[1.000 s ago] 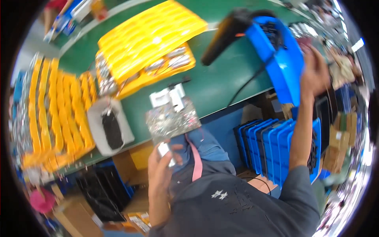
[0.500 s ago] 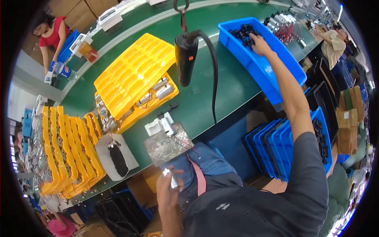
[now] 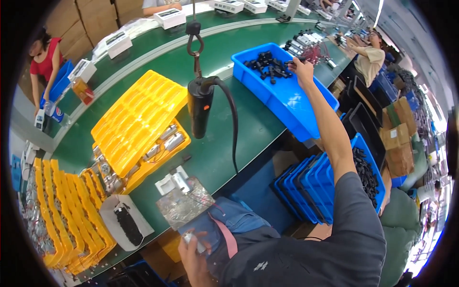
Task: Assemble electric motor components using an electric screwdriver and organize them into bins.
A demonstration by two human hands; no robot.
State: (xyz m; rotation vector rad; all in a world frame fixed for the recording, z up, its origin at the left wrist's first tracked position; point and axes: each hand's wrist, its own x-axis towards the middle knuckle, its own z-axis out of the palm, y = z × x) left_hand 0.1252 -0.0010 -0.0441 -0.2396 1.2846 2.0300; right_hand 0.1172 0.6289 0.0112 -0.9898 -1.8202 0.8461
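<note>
My left hand (image 3: 190, 260) is low, in front of my lap, with its fingers closed around a small silver cylinder (image 3: 199, 245) that looks like a motor. Out to the right, my right arm reaches over a blue bin (image 3: 299, 103). Black plastic parts (image 3: 267, 67) lie heaped at the bin's far end. My right hand (image 3: 304, 74) is raised just above them, pinching one black plastic part (image 3: 300, 59). On the bench before me, a white fixture (image 3: 165, 184) carries another silver motor (image 3: 181, 182), beside a crinkled silver pad (image 3: 185, 206) with thin wires across it.
A black electric screwdriver (image 3: 200, 112) hangs over the green bench (image 3: 217, 155). Yellow trays (image 3: 138, 122) with motors stand left, near stacked yellow trays (image 3: 71, 215) and a white box (image 3: 125, 229). Blue bins (image 3: 311, 189) are stacked below right. Co-workers sit at far left and far right.
My right hand has come up out of the heap with a black part in its fingers. The left hand still holds the silver motor. The view has shifted, showing more of the far bench.
</note>
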